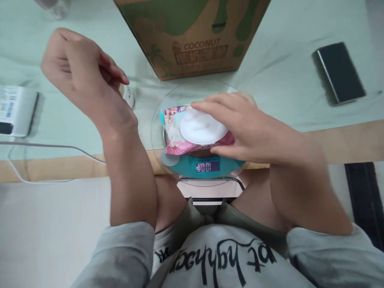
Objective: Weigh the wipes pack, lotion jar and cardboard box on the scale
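My right hand grips the right end of a pack of wet wipes, pink and light blue with a white oval lid. Its thumb is on the near side and its fingers reach over the far side. The pack is over a round glass scale with a lit display; whether it rests fully on the glass I cannot tell. My left hand is raised to the left, slightly blurred, its fingers curled inward. Anything inside those fingers is hidden. Beside its wrist, a small white cup is partly covered.
A cardboard box printed COCONUT stands behind the scale. On the right lies a dark, shiny rectangular object. A white device and a cable are at left. The scale overhangs the table's near edge.
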Motion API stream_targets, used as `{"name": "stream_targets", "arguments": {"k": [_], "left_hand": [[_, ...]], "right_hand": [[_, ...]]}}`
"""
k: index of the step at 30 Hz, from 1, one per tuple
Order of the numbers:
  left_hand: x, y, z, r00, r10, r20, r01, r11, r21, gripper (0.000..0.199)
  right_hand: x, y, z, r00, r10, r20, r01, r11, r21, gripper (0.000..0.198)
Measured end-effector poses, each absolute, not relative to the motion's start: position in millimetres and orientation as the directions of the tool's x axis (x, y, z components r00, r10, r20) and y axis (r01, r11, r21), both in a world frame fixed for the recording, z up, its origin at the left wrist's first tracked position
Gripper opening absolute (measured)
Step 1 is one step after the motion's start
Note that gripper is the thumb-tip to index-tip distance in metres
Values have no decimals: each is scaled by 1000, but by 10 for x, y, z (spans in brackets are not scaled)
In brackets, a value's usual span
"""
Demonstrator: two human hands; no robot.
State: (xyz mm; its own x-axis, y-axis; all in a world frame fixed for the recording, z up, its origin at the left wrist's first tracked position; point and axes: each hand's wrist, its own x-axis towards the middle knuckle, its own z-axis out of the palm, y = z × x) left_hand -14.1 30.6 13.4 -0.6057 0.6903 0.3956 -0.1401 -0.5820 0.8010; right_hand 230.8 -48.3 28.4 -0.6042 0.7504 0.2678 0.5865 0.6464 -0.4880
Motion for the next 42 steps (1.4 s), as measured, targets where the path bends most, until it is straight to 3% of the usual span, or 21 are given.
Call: {"name": "stream_targets", "arguments": {"k": [2, 5, 10, 12, 15, 17, 25, 27, 30, 33, 35, 36, 38, 39, 42], "left_hand": [[-182, 284, 79, -578, 689, 437, -145, -614, 776, 41], [-276, 315, -34, -567, 736, 371, -172, -546, 820, 38], [-360, 385, -106, -553, 785, 279, -241, -471, 849, 46], [-351, 377, -98, -550, 783, 290, -264, -493, 829, 45], [-335, 345, -102, -522, 787, 329, -275, -520, 809, 43], [-337, 333, -120, -514, 783, 350, -274, -537, 798, 42], [-354, 343, -183, -492, 781, 384, -273, -558, 784, 42], [-342, 339, -189, -494, 776, 392, -268, -565, 780, 41], [-335, 339, -188, -487, 771, 411, -253, -575, 778, 41], [-343, 359, -180, -481, 769, 422, -236, -577, 782, 39], [-343, 378, -177, -506, 752, 423, -237, -593, 770, 38], [-341, 386, -177, -529, 737, 421, -244, -607, 757, 39], [-332, 395, -179, -550, 722, 419, -257, -624, 738, 40], [-328, 396, -181, -548, 722, 422, -259, -627, 735, 41], [-329, 385, -187, -530, 727, 436, -243, -623, 744, 40]], "right_hand": [[2285, -440, 201, -466, 834, 295, 574, 538, -617, 45], [2248, -379, 156, -175, 920, 351, 452, 392, -801, 38], [2332, -221, 79, 148, 944, 296, 278, 248, -928, 36], [2474, -86, 40, 365, 911, 192, 147, 148, -978, 37], [2687, 151, 15, 679, 728, -91, -172, 38, -984, 33], [2755, 261, 30, 720, 674, -166, -269, 51, -962, 33], [2717, 280, 109, 691, 700, -180, -301, 52, -952, 34], [2742, 313, 68, 697, 706, -127, -252, 75, -965, 35], [2734, 334, 10, 732, 679, 52, -54, 134, -989, 21], [2641, 184, 69, 589, 708, 388, 253, 295, -922, 36], [2561, -7, 190, 222, 783, 581, 465, 439, -769, 35], [2525, -109, 264, -17, 800, 600, 537, 513, -670, 32], [2468, -285, 405, -394, 789, 471, 598, 610, -521, 33], [2448, -348, 459, -498, 781, 376, 612, 624, -485, 33], [2416, -444, 521, -597, 775, 206, 623, 610, -490, 46]]}}
